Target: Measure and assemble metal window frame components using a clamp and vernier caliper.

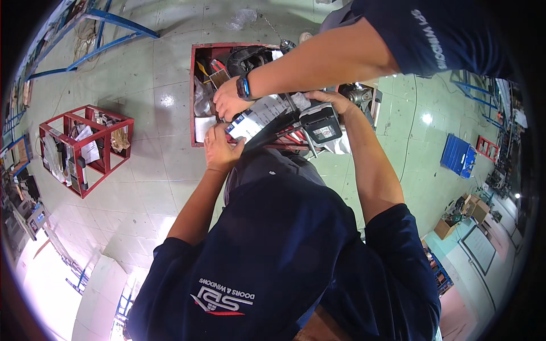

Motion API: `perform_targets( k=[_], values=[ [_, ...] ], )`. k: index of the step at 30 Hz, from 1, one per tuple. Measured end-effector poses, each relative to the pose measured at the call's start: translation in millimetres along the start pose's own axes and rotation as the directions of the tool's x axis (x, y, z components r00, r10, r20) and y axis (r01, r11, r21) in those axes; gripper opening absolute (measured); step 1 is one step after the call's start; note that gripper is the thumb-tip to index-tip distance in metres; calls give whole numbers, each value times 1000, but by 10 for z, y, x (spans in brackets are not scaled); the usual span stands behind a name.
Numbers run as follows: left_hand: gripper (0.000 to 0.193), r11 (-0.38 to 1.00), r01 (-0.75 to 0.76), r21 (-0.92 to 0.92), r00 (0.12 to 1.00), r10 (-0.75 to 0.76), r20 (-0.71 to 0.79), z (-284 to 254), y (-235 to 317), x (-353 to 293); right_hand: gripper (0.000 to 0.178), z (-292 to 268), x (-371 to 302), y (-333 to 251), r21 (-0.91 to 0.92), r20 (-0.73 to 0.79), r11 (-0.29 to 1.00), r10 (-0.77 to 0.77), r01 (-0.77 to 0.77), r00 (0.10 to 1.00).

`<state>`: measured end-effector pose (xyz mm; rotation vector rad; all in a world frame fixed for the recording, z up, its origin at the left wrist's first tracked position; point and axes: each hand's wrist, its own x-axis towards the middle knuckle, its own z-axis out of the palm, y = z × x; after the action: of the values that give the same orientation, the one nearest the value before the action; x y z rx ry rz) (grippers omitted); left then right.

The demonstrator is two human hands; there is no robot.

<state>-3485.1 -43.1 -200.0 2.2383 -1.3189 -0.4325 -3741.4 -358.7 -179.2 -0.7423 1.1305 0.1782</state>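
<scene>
My left hand (220,149) grips the near-left end of a long white-and-blue labelled package (249,126), thumb on its near edge. My right hand (336,103) is curled around the far side of a black block like a power-tool battery (322,124), with its thumb hidden. What else it may hold behind the block cannot be seen. Both hands are over an open red metal crate (227,45) full of tools and parts. A co-worker's hand (230,100), wearing a dark wristwatch (243,88), reaches into the crate just beyond my left hand.
The co-worker's forearm (324,59) crosses over the crate from the upper right. A red frame cart (105,142) with mixed items stands at left. Blue metal racks (108,20) are at the far left, and a blue crate (458,155) sits on the floor at right.
</scene>
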Motion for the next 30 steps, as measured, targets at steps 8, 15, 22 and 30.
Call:
perform_targets(
  k=[8, 15, 22, 30],
  values=[
    [73, 927, 266, -264, 964, -259, 64, 106, -28, -83, 51, 93, -164, -35, 1, -137, 995, 102, -103, 985],
    [78, 875, 422, -235, 894, -359, 269, 246, -74, -56, 48, 138, -241, 79, 135, -180, 990, 51, -27, 982],
    [75, 999, 34, 15, 990, -32, -135, 51, 112, 92, 48, 232, -166, 24, 113, -152, 987, 132, -116, 980],
    [80, 922, 341, -182, 938, -322, 125, 555, 210, 1556, 47, 67, -123, 167, 165, -168, 980, 141, -113, 976]
  ],
)
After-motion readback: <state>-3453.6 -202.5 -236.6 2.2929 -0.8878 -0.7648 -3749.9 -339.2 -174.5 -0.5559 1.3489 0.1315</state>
